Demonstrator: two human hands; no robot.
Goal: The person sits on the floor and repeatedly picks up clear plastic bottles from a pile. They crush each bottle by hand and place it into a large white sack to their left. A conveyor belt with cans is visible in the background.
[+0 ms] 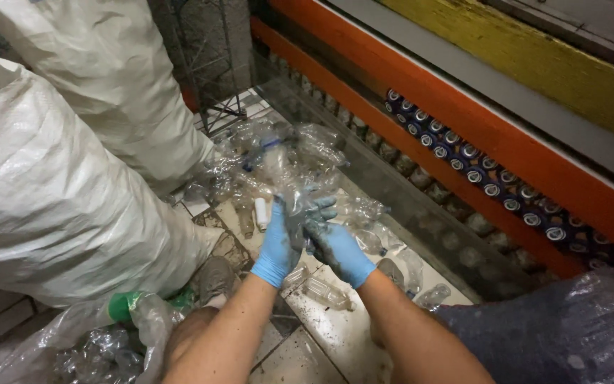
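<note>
Blue disposable gloves, soiled dark at the fingers, cover both hands. The left hand [276, 242] and the right hand [335, 245] meet at the centre of the view, above a tiled floor [300, 359].

Hand state: both hands are clenched around one clear plastic bottle [286, 178]. The bottle is crushed and stands roughly upright, rising from between the two hands. The left hand grips its lower part from the left; the right hand grips it from the right, with its fingers curled across the front. The two gloves touch each other at the fingertips.

Surroundings:
- A pile of clear crushed bottles [250, 153] lies on the floor directly behind the held bottle.
- More loose bottles [325, 291] lie on the dirty tiles beneath and beside the forearms.
- Two large white woven sacks [51, 192] stand at the left, close to the pile.
- A transparent plastic bag [94, 341] with bottles inside, one with a green cap, lies at the lower left, just beside the left forearm.
- A dark plastic bag [570, 334] fills the lower right corner.
- An orange metal frame [463, 121] runs diagonally along the right side, with a row of blue-topped cans [492, 181] stored beneath it.
</note>
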